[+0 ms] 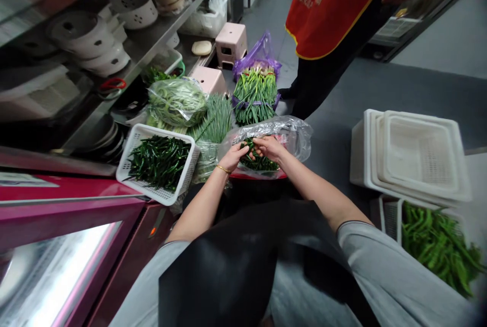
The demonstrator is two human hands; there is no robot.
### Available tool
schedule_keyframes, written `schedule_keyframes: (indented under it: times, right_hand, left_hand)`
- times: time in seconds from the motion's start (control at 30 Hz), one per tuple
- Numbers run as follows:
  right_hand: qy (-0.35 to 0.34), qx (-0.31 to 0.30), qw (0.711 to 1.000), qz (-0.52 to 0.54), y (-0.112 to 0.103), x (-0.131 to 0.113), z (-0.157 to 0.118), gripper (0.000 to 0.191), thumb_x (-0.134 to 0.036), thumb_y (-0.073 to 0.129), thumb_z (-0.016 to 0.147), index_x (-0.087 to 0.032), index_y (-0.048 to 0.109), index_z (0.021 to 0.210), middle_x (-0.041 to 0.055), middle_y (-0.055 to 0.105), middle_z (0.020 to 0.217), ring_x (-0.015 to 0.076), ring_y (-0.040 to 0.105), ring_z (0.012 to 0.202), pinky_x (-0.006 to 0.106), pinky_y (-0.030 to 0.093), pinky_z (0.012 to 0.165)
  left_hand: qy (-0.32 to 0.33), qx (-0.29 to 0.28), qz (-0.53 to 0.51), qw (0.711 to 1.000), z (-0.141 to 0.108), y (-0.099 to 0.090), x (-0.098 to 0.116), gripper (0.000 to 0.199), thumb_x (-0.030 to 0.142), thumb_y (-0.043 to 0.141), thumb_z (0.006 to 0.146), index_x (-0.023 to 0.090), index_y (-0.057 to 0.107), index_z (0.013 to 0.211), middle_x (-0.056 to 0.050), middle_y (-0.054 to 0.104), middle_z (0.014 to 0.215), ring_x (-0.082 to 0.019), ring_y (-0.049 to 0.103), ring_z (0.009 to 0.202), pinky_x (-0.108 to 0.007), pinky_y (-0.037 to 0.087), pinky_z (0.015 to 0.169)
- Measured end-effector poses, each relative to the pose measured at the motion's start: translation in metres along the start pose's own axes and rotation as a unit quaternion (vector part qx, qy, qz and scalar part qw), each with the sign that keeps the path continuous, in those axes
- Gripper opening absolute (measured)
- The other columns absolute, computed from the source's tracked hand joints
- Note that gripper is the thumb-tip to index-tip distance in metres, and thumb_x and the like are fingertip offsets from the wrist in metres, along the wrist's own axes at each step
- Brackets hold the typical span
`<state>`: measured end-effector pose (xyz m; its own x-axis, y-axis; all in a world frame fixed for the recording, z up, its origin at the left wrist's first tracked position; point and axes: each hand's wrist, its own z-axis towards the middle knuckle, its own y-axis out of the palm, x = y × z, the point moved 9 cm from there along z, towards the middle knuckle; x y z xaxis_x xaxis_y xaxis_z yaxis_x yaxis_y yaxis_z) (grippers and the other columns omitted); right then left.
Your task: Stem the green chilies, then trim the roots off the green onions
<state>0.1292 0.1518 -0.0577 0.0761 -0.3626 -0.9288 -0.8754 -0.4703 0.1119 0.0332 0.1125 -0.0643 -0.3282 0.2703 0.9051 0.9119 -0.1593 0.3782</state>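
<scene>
My left hand [233, 156] and my right hand [268, 147] reach into a clear plastic bag [292, 134] that sits in a red basin [258, 175] on the floor. Both hands close on dark green chili peppers [258, 162] inside the bag, fingers meeting over the pile. A gold bracelet circles my left wrist. To the left, a white slotted basket [131, 152] holding more dark green chilies [160, 160] rests on the edge of a magenta freezer [72, 200].
Bundled green stalks [255, 95] in a purple bag, chives [216, 119] and a bag of green beans [178, 101] lie beyond. A person in a red vest [331, 7] stands ahead. Stacked white baskets [414, 154] and light green peppers [437, 246] sit at right. Steel shelves [114, 48] hold crockery.
</scene>
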Motion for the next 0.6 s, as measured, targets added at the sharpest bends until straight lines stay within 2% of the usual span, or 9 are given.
schedule_keyframes:
  times: [0.07, 0.1, 0.13, 0.2, 0.27, 0.33, 0.4, 0.47, 0.6]
  right_hand:
    - [-0.034, -0.005, 0.996, -0.086, 0.004, -0.010, -0.008, 0.047, -0.061, 0.063, 0.078, -0.016, 0.056, 0.068, 0.0002, 0.058, 0.056, 0.0101, 0.050, 0.047, 0.022, 0.038, 0.046]
    - [-0.064, 0.010, 0.982, -0.176, 0.001, -0.020, -0.013, 0.043, -0.057, 0.060, 0.083, -0.015, 0.059, 0.071, 0.0028, 0.062, 0.061, 0.0117, 0.054, 0.052, 0.023, 0.041, 0.050]
    - [-0.095, 0.033, 0.954, -0.283, -0.003, -0.030, -0.019, 0.040, -0.052, 0.056, 0.087, -0.014, 0.062, 0.075, 0.0061, 0.066, 0.069, 0.0140, 0.058, 0.060, 0.024, 0.043, 0.056]
    - [-0.130, 0.075, 0.855, -0.497, -0.013, -0.048, -0.029, 0.035, -0.041, 0.048, 0.094, -0.013, 0.068, 0.090, 0.0130, 0.070, 0.093, 0.0197, 0.064, 0.080, 0.028, 0.046, 0.068]
    - [-0.105, 0.080, 0.756, -0.641, -0.027, -0.049, -0.033, 0.035, -0.035, 0.042, 0.097, -0.013, 0.067, 0.108, 0.0170, 0.066, 0.110, 0.0248, 0.065, 0.093, 0.032, 0.047, 0.076]
    - [-0.038, 0.044, 0.695, -0.717, -0.044, -0.032, -0.033, 0.036, -0.031, 0.044, 0.096, -0.013, 0.063, 0.121, 0.0192, 0.063, 0.116, 0.0275, 0.065, 0.096, 0.034, 0.048, 0.077]
    - [0.010, -0.003, 0.661, -0.750, -0.054, -0.008, -0.033, 0.037, -0.025, 0.047, 0.093, -0.015, 0.061, 0.126, 0.0198, 0.059, 0.120, 0.0273, 0.065, 0.098, 0.033, 0.048, 0.076]
    - [0.015, -0.040, 0.645, -0.763, -0.051, 0.012, -0.030, 0.037, -0.021, 0.046, 0.093, -0.019, 0.062, 0.126, 0.0189, 0.056, 0.126, 0.0261, 0.064, 0.099, 0.033, 0.049, 0.076]
    - [-0.019, -0.082, 0.631, -0.771, -0.038, 0.024, -0.015, 0.033, -0.028, 0.056, 0.090, -0.018, 0.067, 0.120, 0.0189, 0.053, 0.128, 0.0281, 0.060, 0.108, 0.033, 0.048, 0.080]
  left_hand:
    - [0.003, -0.051, 0.021, 0.998, -0.005, 0.011, 0.002, 0.043, 0.050, 0.075, 0.074, 0.012, 0.059, 0.088, -0.003, 0.068, 0.071, -0.015, 0.066, 0.066, -0.028, 0.050, 0.071]
    - [-0.004, -0.066, 0.027, 0.997, -0.007, 0.015, 0.001, 0.043, 0.050, 0.073, 0.075, 0.012, 0.059, 0.089, -0.002, 0.067, 0.070, -0.016, 0.066, 0.064, -0.029, 0.050, 0.070]
    - [-0.016, -0.077, 0.032, 0.996, -0.008, 0.020, -0.002, 0.043, 0.051, 0.073, 0.076, 0.012, 0.059, 0.089, -0.002, 0.067, 0.068, -0.016, 0.066, 0.060, -0.029, 0.050, 0.066]
    - [-0.047, -0.085, 0.042, 0.994, -0.011, 0.026, -0.008, 0.045, 0.052, 0.073, 0.075, 0.012, 0.057, 0.087, 0.000, 0.064, 0.062, -0.015, 0.064, 0.053, -0.028, 0.048, 0.059]
    - [-0.074, -0.073, 0.026, 0.994, -0.012, 0.025, -0.012, 0.043, 0.049, 0.076, 0.072, 0.012, 0.057, 0.085, -0.001, 0.064, 0.062, -0.016, 0.065, 0.053, -0.028, 0.049, 0.058]
    - [-0.083, -0.034, -0.037, 0.995, -0.013, 0.015, -0.009, 0.040, 0.041, 0.078, 0.068, 0.013, 0.056, 0.085, -0.002, 0.066, 0.068, -0.018, 0.067, 0.060, -0.031, 0.053, 0.062]
    - [-0.077, 0.009, -0.108, 0.991, -0.013, 0.002, -0.003, 0.037, 0.033, 0.079, 0.064, 0.015, 0.054, 0.084, -0.001, 0.066, 0.070, -0.016, 0.067, 0.063, -0.033, 0.056, 0.067]
    - [-0.068, 0.033, -0.137, 0.988, -0.013, -0.008, 0.002, 0.034, 0.027, 0.078, 0.060, 0.016, 0.052, 0.080, 0.005, 0.060, 0.061, -0.011, 0.061, 0.055, -0.033, 0.056, 0.068]
    - [-0.076, 0.089, -0.061, 0.991, -0.010, -0.016, 0.002, 0.042, 0.022, 0.083, 0.053, 0.018, 0.044, 0.067, 0.012, 0.041, 0.042, -0.005, 0.040, 0.036, -0.025, 0.050, 0.051]
